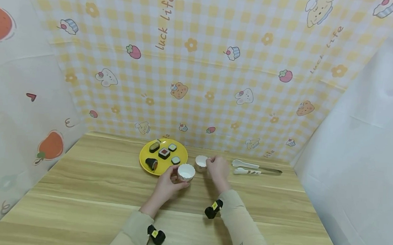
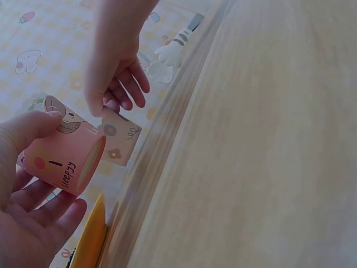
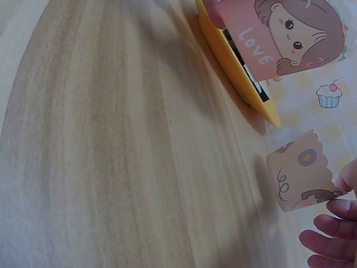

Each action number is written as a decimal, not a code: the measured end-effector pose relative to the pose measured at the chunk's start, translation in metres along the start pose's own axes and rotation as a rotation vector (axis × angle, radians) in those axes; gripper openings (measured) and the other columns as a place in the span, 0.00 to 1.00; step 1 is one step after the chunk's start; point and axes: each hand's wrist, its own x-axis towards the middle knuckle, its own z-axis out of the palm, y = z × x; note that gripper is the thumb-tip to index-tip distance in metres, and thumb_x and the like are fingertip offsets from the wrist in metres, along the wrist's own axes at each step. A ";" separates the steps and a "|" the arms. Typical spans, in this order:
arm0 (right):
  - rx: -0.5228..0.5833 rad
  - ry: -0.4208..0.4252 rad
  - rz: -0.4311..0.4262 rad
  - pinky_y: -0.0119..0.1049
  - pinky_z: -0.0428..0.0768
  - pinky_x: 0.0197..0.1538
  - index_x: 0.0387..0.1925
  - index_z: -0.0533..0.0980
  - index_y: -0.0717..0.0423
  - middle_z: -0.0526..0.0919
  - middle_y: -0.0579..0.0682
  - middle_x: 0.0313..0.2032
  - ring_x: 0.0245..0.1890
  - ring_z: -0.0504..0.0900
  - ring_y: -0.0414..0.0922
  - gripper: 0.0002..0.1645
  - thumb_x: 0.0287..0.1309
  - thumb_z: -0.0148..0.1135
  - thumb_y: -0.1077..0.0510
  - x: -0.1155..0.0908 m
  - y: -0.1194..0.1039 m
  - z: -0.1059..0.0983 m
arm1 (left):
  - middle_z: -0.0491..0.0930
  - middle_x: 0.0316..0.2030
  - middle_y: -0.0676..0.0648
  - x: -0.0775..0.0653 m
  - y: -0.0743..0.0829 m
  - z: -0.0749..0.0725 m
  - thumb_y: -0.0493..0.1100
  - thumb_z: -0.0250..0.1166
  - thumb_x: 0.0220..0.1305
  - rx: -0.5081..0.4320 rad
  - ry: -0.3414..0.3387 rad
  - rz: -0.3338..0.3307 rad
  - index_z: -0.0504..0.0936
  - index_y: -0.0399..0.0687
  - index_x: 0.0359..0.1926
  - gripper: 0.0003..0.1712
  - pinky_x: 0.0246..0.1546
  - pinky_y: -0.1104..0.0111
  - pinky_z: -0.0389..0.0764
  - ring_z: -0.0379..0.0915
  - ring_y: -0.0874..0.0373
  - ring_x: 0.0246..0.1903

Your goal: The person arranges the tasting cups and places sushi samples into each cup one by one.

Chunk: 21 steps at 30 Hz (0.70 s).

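Observation:
My left hand (image 1: 167, 182) grips a pink paper cupcake cup (image 2: 58, 153) round its side, thumb on one side and fingers on the other. The cup is upright with a white inside and scalloped rim, and its wall carries a cartoon girl and lettering. It is held up off the table, just right of the yellow plate (image 1: 144, 163). With thumb and forefinger my right hand (image 1: 219, 170) pinches the scalloped rim of a tan paper cupcake cup (image 3: 301, 173). That cup stands farther back, close over the table, and its inside looks white.
Several toy sushi pieces, among them a dark cone-shaped hand roll (image 1: 151, 163) and a square roll (image 1: 164, 153), lie on the plate. Right of my right hand lie tongs (image 1: 247, 171) with white, paw-shaped ends. A checked cloth (image 1: 198, 75) hangs behind the wooden table (image 1: 91, 183).

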 end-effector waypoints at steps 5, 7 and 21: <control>-0.015 -0.003 0.016 0.31 0.61 0.14 0.13 0.73 0.51 0.69 0.43 0.11 0.13 0.65 0.40 0.17 0.56 0.58 0.53 -0.001 0.001 0.002 | 0.75 0.50 0.40 0.000 0.000 0.000 0.35 0.78 0.45 0.019 0.004 -0.003 0.71 0.37 0.59 0.38 0.51 0.58 0.78 0.72 0.46 0.51; -0.012 -0.005 0.019 0.31 0.60 0.14 0.11 0.71 0.51 0.67 0.43 0.10 0.12 0.63 0.40 0.18 0.55 0.58 0.54 -0.001 0.001 0.003 | 0.75 0.50 0.40 0.000 0.000 0.000 0.35 0.78 0.45 0.020 0.006 -0.009 0.71 0.37 0.59 0.38 0.52 0.58 0.78 0.72 0.47 0.52; -0.012 0.017 0.024 0.30 0.50 0.14 0.07 0.58 0.47 0.57 0.40 0.09 0.12 0.55 0.39 0.23 0.50 0.57 0.54 -0.005 0.007 0.007 | 0.75 0.51 0.40 0.000 0.000 0.000 0.34 0.77 0.46 0.010 0.009 -0.039 0.70 0.37 0.60 0.39 0.52 0.59 0.77 0.72 0.46 0.52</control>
